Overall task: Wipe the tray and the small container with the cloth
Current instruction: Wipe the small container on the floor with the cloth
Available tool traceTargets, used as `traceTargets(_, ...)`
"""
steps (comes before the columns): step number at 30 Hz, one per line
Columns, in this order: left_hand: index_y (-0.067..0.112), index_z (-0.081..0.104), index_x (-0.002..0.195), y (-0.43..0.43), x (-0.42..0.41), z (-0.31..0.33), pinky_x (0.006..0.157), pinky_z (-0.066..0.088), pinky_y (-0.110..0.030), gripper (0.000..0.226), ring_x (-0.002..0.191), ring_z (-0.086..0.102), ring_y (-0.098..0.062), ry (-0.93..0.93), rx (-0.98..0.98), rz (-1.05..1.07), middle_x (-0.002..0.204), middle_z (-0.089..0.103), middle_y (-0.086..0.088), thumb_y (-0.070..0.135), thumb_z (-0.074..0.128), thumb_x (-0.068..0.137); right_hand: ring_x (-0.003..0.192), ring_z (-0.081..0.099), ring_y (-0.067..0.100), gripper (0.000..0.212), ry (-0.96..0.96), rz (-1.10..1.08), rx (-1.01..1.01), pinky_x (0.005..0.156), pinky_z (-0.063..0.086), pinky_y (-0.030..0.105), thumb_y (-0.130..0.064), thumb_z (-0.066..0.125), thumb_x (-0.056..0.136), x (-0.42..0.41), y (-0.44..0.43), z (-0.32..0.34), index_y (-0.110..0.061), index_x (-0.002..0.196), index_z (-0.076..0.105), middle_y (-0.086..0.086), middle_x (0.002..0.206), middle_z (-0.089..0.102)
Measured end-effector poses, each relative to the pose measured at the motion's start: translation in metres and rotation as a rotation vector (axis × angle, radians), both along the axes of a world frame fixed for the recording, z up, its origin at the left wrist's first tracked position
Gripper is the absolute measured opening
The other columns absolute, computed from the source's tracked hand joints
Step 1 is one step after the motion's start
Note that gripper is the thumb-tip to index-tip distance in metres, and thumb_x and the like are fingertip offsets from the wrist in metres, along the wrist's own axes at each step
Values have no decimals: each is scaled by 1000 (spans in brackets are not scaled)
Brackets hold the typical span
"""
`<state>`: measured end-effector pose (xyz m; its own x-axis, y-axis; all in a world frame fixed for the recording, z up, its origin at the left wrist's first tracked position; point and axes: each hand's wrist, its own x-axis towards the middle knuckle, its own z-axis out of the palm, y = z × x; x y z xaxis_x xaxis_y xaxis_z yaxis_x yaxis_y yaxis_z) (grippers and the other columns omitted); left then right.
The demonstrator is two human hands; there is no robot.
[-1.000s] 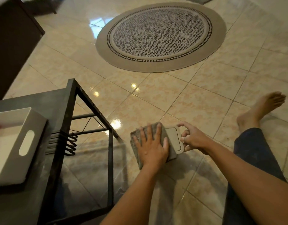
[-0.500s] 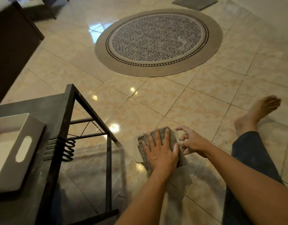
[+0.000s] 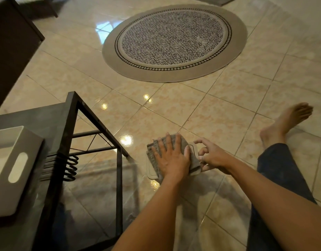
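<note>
On the glossy beige tiled floor, where ceiling lights glint in small bright spots, we see the small flat tray lying near the corner of a dark table, almost wholly covered by a folded grey cloth. Our left hand lies flat on the cloth with its fingers spread wide, pressing it down onto the tray. Our right hand sits just beside it at the tray's right edge, its fingers curled narrow and pinching that edge, with the forefinger lifted. Pale bits of the tray show at the lower left of the cloth and between the two hands. To the left stands the table, a black metal frame with a dark top, thin crossbars below and a row of black hooks hanging under the edge. On its top, at the left border of the view, rests the white container, a box with an oval handle slot in the near wall; it is well apart from the hands. Farther out on the floor lies a round rug with a grey border and a speckled dark-and-white centre. A dark cabinet fills the upper left corner. At the right, our leg in dark trousers stretches over the tiles, ending in a bare foot. A window's bluish reflection shows on the tiles beside the rug.
</note>
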<state>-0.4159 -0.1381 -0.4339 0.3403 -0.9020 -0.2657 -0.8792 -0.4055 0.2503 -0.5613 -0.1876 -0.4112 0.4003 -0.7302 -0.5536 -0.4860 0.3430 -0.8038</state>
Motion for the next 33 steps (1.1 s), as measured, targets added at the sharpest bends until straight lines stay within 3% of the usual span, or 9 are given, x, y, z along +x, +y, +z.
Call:
traceTargets(4, 34, -22, 150, 33, 18, -9, 115, -20, -54, 67, 146, -25, -29, -67, -71, -24, 161, -24, -3, 56, 12, 96, 72, 64, 25, 56, 4, 2, -19, 64, 64, 43, 12, 54, 89, -1, 1, -1, -28, 127, 48, 16, 91, 54)
traceTargets(9, 36, -9, 153, 29, -2, -9, 118, -9, -56, 63, 149, -17, -28, -86, -155, -338, 163, -16, 2, 48, 17, 98, 68, 61, 24, 54, 18, -5, -43, 68, 63, 48, 12, 53, 89, 1, 3, 3, -27, 126, 49, 13, 85, 53)
traceTargets(14, 31, -25, 149, 52, 24, -6, 117, -16, -53, 65, 144, -29, -28, -86, -38, 42, 159, -30, -3, 51, 8, 96, 68, 65, 22, 54, 28, -67, -48, 66, 64, 49, 13, 52, 88, 4, 10, 4, -27, 124, 51, 12, 85, 54)
traceTargets(17, 31, -26, 148, 64, 6, -4, 112, -23, -52, 67, 142, -33, -27, -24, -25, 48, 157, -33, -3, 52, -3, 89, 66, 65, 21, 53, 43, -142, -59, 63, 64, 47, 12, 52, 90, 7, 20, 3, -26, 128, 49, 11, 83, 54)
traceTargets(20, 34, -16, 152, 59, 5, -6, 114, -20, -52, 65, 145, -27, -25, -22, -77, -82, 159, -25, 2, 52, 6, 92, 68, 69, 24, 60, 99, -167, 21, 65, 64, 43, 4, 60, 90, 0, 44, 1, -25, 138, 39, 10, 88, 63)
traceTargets(23, 37, -10, 153, 54, 23, -4, 118, -15, -51, 62, 147, -23, -22, -22, -118, -283, 160, -20, 8, 50, 18, 99, 85, 69, 24, 46, 457, -16, -309, 78, 58, 40, -19, 61, 94, -10, 31, 9, -23, 137, 44, 5, 99, 70)
traceTargets(25, 38, -8, 153, 54, 34, -2, 118, -13, -49, 61, 148, -23, -20, -26, -138, -384, 160, -18, 10, 51, 19, 100, 103, 64, 24, 29, 450, 62, -432, 88, 50, 34, -21, 54, 97, -2, 3, 17, -21, 125, 58, 4, 117, 70)
traceTargets(28, 39, -7, 153, 57, 44, -3, 117, -14, -47, 60, 148, -23, -18, -39, -144, -449, 162, -14, 11, 51, 19, 100, 107, 62, 23, 26, 324, 273, -354, 83, 42, 28, -15, 50, 98, 29, -28, 22, -20, 119, 65, 5, 119, 68)
traceTargets(33, 40, -12, 152, 56, 48, -5, 118, -11, -50, 60, 146, -27, -16, -60, -120, -465, 162, -17, 10, 55, 13, 99, 76, 52, 17, 41, 197, 420, -67, 63, 45, 28, 5, 51, 90, 46, -47, 12, -17, 123, 59, 6, 93, 56)
